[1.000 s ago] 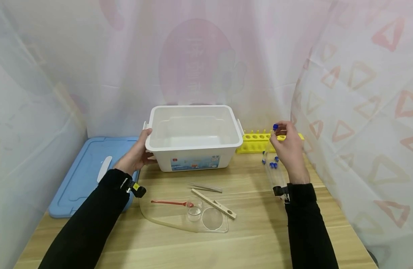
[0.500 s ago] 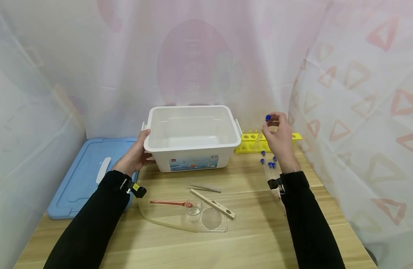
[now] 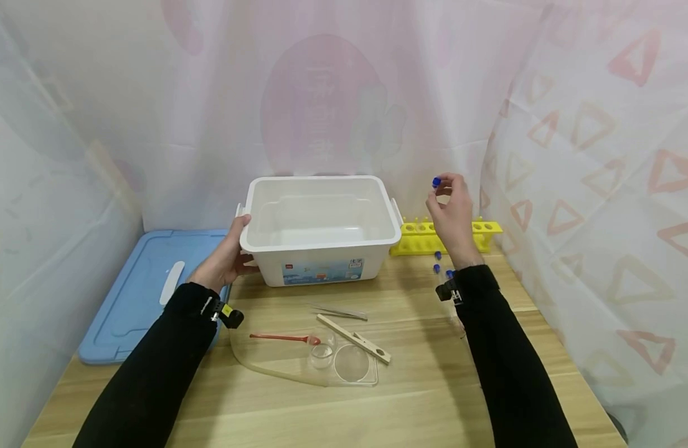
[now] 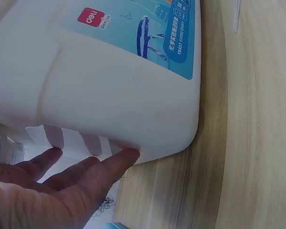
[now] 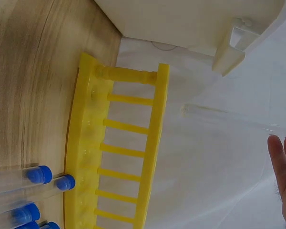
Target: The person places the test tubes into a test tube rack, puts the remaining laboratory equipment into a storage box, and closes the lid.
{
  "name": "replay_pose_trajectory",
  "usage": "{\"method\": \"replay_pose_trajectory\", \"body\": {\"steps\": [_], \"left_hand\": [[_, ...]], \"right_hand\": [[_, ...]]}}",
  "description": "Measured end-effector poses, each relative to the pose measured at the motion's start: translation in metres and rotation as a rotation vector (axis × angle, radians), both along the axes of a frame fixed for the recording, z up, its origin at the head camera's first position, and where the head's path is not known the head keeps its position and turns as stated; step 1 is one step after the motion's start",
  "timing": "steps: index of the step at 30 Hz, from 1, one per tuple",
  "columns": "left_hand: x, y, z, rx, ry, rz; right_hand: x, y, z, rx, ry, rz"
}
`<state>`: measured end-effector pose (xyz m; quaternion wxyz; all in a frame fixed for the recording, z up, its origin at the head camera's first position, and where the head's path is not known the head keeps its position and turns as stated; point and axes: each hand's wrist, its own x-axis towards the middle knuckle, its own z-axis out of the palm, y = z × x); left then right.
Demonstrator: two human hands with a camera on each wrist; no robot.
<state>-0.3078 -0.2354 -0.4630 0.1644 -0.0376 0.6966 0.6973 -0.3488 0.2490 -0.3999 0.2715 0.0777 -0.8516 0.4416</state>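
Observation:
My left hand [image 3: 223, 258] rests against the left end of a white plastic box [image 3: 321, 264]. Its thumb lies at the rim, and in the left wrist view nearly straight fingertips [image 4: 128, 155] touch the outer wall. My right hand [image 3: 452, 211] pinches a clear test tube [image 5: 229, 116] near its blue cap [image 3: 436, 182]. The tube hangs above a yellow test tube rack [image 3: 486, 228], its lower end apart from the rack in the right wrist view. Several more blue-capped tubes [image 5: 19, 181] lie on the table near the rack, partly hidden by my right arm in the head view.
A blue lid [image 3: 131, 298] lies at the left with a white strip on it. In front of the box are tweezers [image 3: 340, 312], a wooden test tube clamp [image 3: 355, 339], a red spoon [image 3: 279, 338], a small clear beaker [image 3: 322, 356] and pale rubber tubing [image 3: 271, 371]. Curtains hang around.
My right hand has risen and moved left and back with the test tube, from over the lying tubes to above the rack. My left hand stays at the box.

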Motion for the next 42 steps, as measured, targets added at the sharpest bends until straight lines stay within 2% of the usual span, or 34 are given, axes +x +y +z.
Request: {"method": "replay_pose_trajectory", "body": {"steps": [5, 14, 25, 42], "left_hand": [[0.001, 0.001, 0.003, -0.004, 0.002, 0.006], [0.002, 0.004, 0.003, -0.009, 0.018, -0.002], [0.002, 0.007, -0.001, -0.018, 0.015, 0.002], [-0.003, 0.008, -0.004, -0.008, 0.016, 0.002]], "right_hand": [[-0.010, -0.005, -0.003, -0.004, -0.020, 0.007], [-0.017, -0.010, -0.011, 0.005, -0.048, 0.012], [-0.020, -0.008, -0.032, 0.030, -0.080, 0.016], [-0.024, -0.007, -0.055, 0.059, -0.114, 0.054]]}}
